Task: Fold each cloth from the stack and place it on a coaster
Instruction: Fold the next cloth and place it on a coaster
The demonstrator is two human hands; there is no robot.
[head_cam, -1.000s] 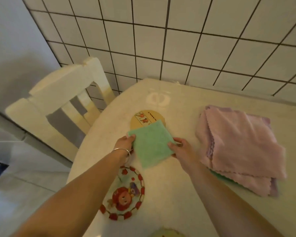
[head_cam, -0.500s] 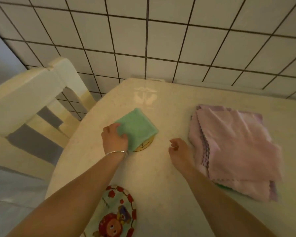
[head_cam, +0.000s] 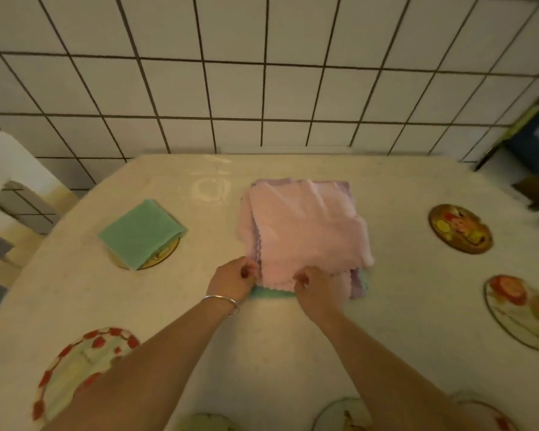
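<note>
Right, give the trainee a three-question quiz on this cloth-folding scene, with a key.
1. True or false: the folded green cloth lies on a round wooden coaster.
2. Which cloth do both hands pinch? A) the pink top cloth of the stack B) the folded green one
3. Which wrist wears the silver bangle?

Key: 1 true. 2 A: left hand and right hand pinch the pink top cloth's near edge. 3 left.
</note>
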